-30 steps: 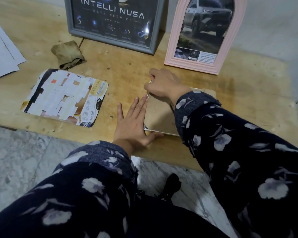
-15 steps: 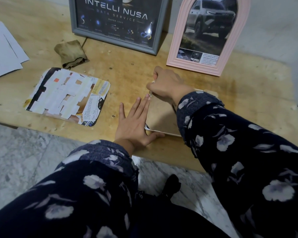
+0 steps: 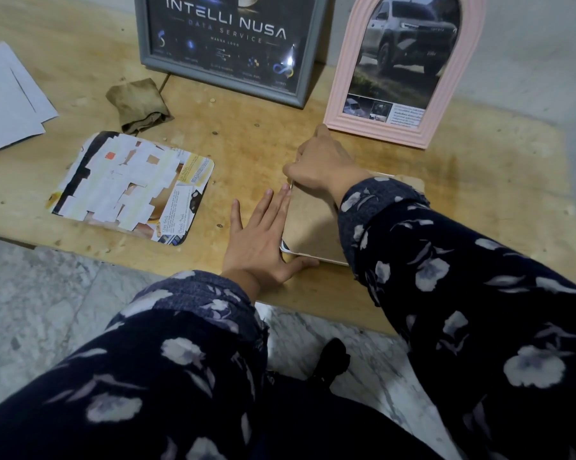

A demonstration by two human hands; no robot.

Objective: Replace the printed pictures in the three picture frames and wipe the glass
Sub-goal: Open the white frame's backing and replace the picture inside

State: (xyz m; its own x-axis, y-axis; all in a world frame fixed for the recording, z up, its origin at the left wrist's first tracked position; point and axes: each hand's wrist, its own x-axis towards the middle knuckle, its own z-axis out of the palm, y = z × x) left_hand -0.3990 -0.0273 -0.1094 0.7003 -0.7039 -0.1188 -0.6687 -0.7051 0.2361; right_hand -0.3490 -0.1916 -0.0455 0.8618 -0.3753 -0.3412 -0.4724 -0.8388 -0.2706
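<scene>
A white picture frame (image 3: 313, 227) lies face down on the wooden table (image 3: 479, 194), its brown backing board up. My left hand (image 3: 263, 240) lies flat with straight fingers against the frame's left edge, thumb at its near corner. My right hand (image 3: 323, 164) has curled fingers at the frame's far left corner; what they pinch is hidden. A grey frame (image 3: 233, 44) with a dark poster and a pink arched frame (image 3: 402, 64) with a car picture stand at the back. A printed picture (image 3: 130, 185) with rounded corners lies to the left. A brown cloth (image 3: 137, 106) is crumpled behind it.
White sheets of paper (image 3: 8, 97) lie at the table's far left. A grey wall (image 3: 529, 44) rises behind the frames. Marble floor (image 3: 47, 293) shows below the table's near edge, and my sleeves fill the foreground.
Both hands stay at the face-down frame; the view has shifted slightly. My right hand's fingers work a little at the far left corner.
</scene>
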